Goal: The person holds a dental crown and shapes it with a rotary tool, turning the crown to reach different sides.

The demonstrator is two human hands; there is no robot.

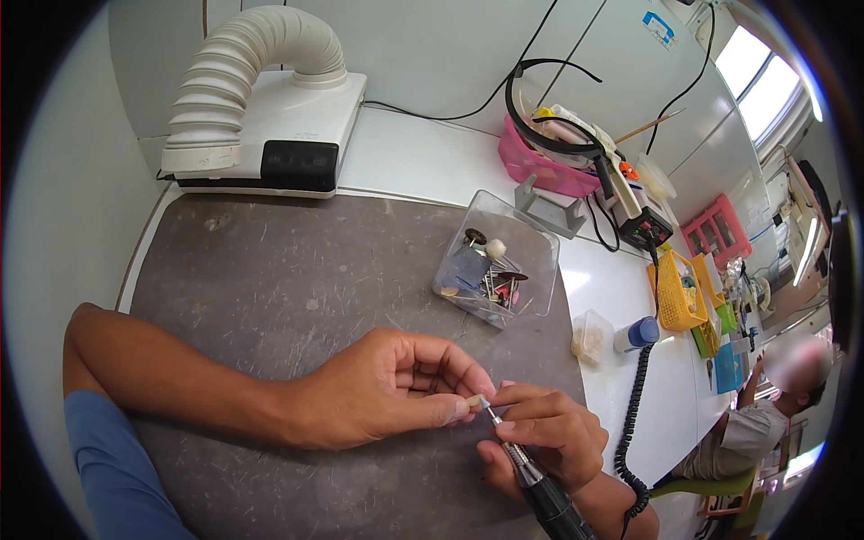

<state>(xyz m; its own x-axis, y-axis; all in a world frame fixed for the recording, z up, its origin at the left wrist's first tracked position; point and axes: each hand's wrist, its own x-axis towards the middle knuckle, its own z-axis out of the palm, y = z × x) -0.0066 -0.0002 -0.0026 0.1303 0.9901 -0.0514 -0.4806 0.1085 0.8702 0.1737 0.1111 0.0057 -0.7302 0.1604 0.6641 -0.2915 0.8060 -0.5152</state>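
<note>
Between fingers, cream nub, slim handpiece

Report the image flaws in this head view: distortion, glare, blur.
Head view: heavy fisheye, the bench edges bow and black vignette rings the frame; the window is blown out white at upper right; light on the grey mat is soft, shadows faint; the left hand pinching a small piece and the right hand gripping the handpiece are sharp.

Place: dental-lab style workshop.
Evidence: dust extractor on bench; bur box; rotary handpiece; parts bins.
</note>
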